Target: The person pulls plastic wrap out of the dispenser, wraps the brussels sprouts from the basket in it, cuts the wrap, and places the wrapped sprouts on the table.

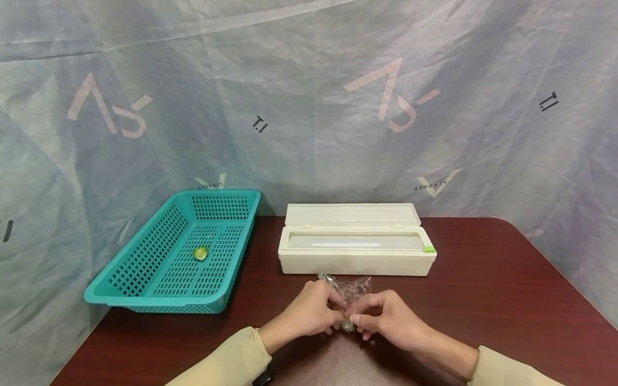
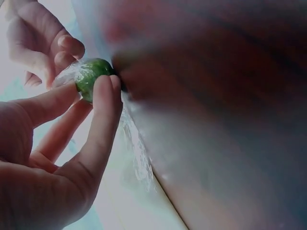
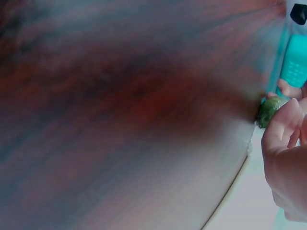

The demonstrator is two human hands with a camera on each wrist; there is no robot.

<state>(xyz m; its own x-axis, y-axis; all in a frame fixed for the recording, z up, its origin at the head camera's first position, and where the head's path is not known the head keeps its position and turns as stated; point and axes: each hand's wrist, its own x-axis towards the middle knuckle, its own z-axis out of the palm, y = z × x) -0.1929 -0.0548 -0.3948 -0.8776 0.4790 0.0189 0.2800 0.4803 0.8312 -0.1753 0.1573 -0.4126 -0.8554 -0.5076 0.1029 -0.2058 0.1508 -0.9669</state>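
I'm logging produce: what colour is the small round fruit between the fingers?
Green; the small round fruit shows best in the left wrist view.

The left hand [image 1: 314, 310] and the right hand [image 1: 398, 324] are hiding much of the green ball [image 2: 96, 72].
In the head view, only a little of it is showing within the grip; left of the grip, a yellow-green piece [image 1: 200, 253] is appearing too small to identify. Nearer the body than the grip, the lower edge is cutting the left sleeve [image 1: 229, 358] and the right sleeve [image 1: 507, 370]. In the right wrist view, the tabletop [image 3: 120, 110] beside the grip is looking blurred.
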